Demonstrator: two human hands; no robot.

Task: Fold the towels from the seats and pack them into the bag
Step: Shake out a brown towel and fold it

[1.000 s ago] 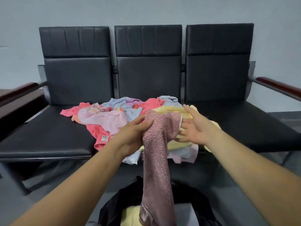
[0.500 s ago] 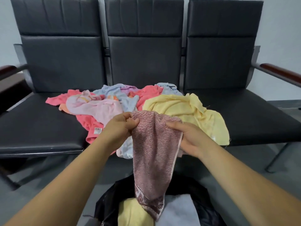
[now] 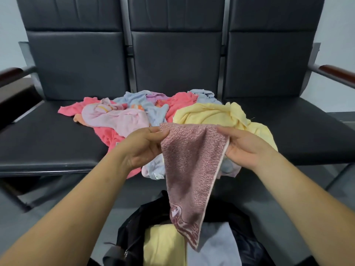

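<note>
Pinched at 2 top corners by left hand point(image 3: 142, 148) and right hand point(image 3: 247, 148): mauve towel point(image 3: 192, 162), hanging limp over the black bag point(image 3: 130, 233). Likely soft, light, floppy; best held by the corners. Behind, heaped towels point(image 3: 207, 114) on the seats point(image 3: 48, 135).

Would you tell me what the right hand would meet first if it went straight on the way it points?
The right hand points leftward along the dusty-pink terry towel both hands pinch, so it would likely meet the left hand first; depth is unclear.
</note>
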